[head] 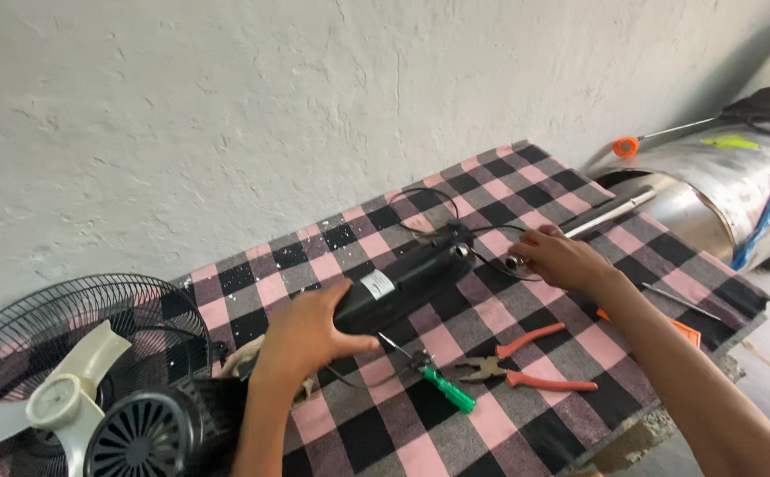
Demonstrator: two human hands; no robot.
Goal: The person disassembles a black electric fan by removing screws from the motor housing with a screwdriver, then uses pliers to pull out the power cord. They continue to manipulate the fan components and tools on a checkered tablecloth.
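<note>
**Desk inventory: black housing under two hands**

Item 1. A black cylindrical housing with a small pale label is lying aslant near the middle of the desk, which is wearing a pink, black and grey checked cloth. Thin black wires are looping out from its far end toward the wall.

Item 2. The left hand is resting on the near end of the housing, its grip closing around the body with the thumb lying along the side.

Item 3. The right hand is working at the far end, fingertips pinching at a small shiny part just beside the housing's tip; whether that grip is fully closing on it cannot be told.

Item 4. A screwdriver with a green handle is lying just in front of the housing, its shaft pointing back toward the left hand.

Item 5. Pliers with orange-red handles are lying beside the screwdriver, handles spreading to the right.

Item 6. A chromed metal tube is lying along the desk's far right edge.

Item 7. A black wire fan guard, a cream fan blade and a black fan motor are sitting at the left end.
</note>
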